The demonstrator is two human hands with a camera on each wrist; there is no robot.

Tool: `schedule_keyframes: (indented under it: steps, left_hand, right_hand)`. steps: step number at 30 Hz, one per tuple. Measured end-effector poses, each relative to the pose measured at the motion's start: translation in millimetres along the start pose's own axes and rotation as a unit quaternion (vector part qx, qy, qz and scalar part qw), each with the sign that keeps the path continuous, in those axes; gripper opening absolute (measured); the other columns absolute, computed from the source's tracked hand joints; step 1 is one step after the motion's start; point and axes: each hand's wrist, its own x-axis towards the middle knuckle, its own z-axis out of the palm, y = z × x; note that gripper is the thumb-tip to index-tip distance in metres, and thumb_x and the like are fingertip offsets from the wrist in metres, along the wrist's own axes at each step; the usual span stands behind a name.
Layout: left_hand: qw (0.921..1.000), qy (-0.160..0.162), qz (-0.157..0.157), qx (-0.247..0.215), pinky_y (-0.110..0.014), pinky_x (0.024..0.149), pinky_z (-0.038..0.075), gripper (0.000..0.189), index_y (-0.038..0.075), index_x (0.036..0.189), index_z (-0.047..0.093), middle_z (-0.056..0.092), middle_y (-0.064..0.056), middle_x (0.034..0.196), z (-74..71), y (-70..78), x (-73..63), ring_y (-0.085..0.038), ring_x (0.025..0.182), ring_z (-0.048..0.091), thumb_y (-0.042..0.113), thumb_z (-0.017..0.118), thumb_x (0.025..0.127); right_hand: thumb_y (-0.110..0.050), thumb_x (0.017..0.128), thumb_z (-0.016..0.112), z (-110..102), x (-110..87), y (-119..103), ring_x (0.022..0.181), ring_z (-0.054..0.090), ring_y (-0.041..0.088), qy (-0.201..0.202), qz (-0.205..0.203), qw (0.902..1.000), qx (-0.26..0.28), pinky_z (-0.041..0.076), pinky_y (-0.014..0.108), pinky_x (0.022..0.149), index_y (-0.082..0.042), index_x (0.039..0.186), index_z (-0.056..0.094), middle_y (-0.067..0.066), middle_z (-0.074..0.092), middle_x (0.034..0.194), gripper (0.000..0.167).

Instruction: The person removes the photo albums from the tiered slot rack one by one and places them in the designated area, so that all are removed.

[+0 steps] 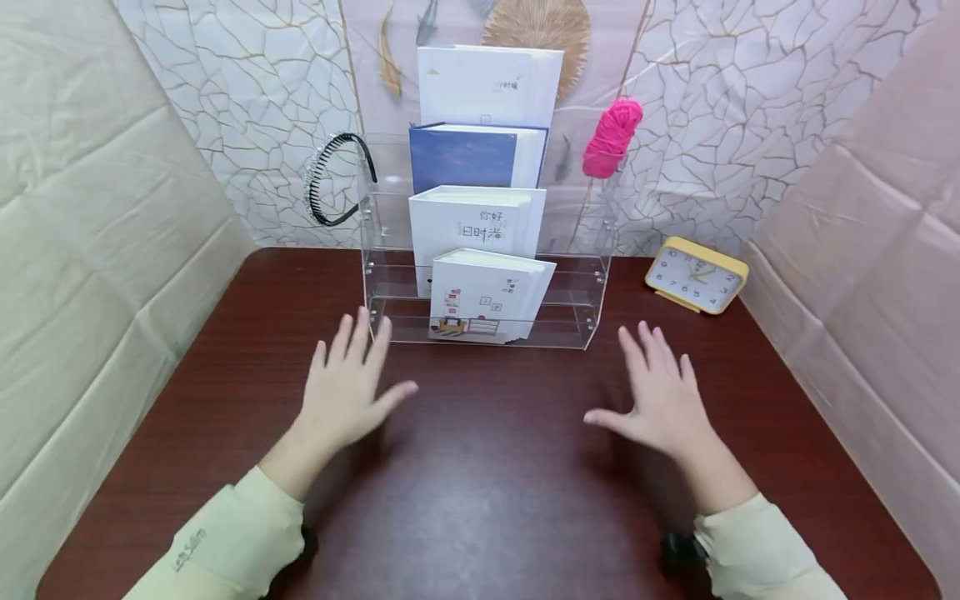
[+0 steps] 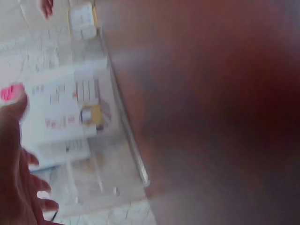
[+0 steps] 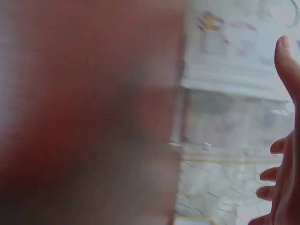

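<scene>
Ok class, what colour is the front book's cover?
The front book's cover is white with small printed pictures, clearest in the head view.

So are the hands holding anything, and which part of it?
Nothing is held: the left hand and the right hand both have their fingers spread, with nothing in them.

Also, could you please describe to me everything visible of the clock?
The clock has a yellow case, apparently plastic, and a white rectangular face with dark numerals. It stands on the table, right of the clear rack, its face toward the head camera. Only the table seems to touch it.
</scene>
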Motion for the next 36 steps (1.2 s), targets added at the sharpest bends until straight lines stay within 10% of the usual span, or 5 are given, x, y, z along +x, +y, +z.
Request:
schedule_keyframes:
  steps: [4,9,15,30,36]
  left_hand:
    - [0.9927,0.032,-0.075,-0.089,-0.063,0.103,0.03,0.082,0.001,0.147,0.021,0.022,-0.023,0.149,-12.0,-22.8,31.7,-0.042,0.133,0.024,0.058,0.041,0.092]
    - [0.9594,0.06,-0.143,-0.236,-0.053,0.109,0.027,0.073,-0.004,0.145,0.019,0.03,-0.025,0.145,-14.3,-47.6,76.7,-0.04,0.131,0.031,0.046,0.04,0.097]
    - [0.9268,0.049,-0.177,-0.327,-0.045,0.108,0.034,0.068,-0.003,0.142,0.024,0.046,-0.027,0.133,9.5,-59.8,107.6,-0.036,0.122,0.046,0.042,0.045,0.096]
    - [0.9411,0.05,-0.197,-0.27,-0.048,0.084,0.049,0.055,-0.002,0.088,0.059,0.063,-0.022,0.095,23.7,-62.0,130.1,-0.037,0.096,0.058,0.043,0.031,0.099]
    - [0.914,-0.005,-0.24,-0.327,-0.042,0.059,0.057,0.039,0.001,0.078,0.055,0.058,-0.016,0.072,16.7,-63.9,141.7,-0.027,0.065,0.059,0.03,0.033,0.092]
  right_hand:
    - [-0.052,0.066,0.078,-16,28.5,5,0.123,0.04,0.037,0.054,0.02,0.9912,0.119,0.038,0.062,0.094,-0.004,0.144,0.029,0.02,0.041,0.137,0.103]
    - [-0.034,0.076,0.077,-19,75.9,1,0.106,0.057,0.035,0.077,0.047,0.9536,0.287,0.047,0.052,0.091,-0.006,0.134,0.04,0.018,0.059,0.118,0.074]
    - [-0.035,0.077,0.076,-3,118.6,-17,0.099,0.061,0.032,0.066,0.05,0.9379,0.337,0.052,0.049,0.087,-0.004,0.127,0.046,0.017,0.062,0.11,0.066]
    - [-0.028,0.07,0.083,27,152.5,-59,0.068,0.056,0.024,0.113,0.011,0.9451,0.307,0.047,0.032,0.056,-0.01,0.1,0.054,0.007,0.064,0.082,0.046]
    - [-0.026,0.069,0.084,25,154.9,-61,0.066,0.052,0.02,0.104,0.038,0.9431,0.314,0.045,0.031,0.054,-0.011,0.093,0.054,0.006,0.063,0.08,0.041]
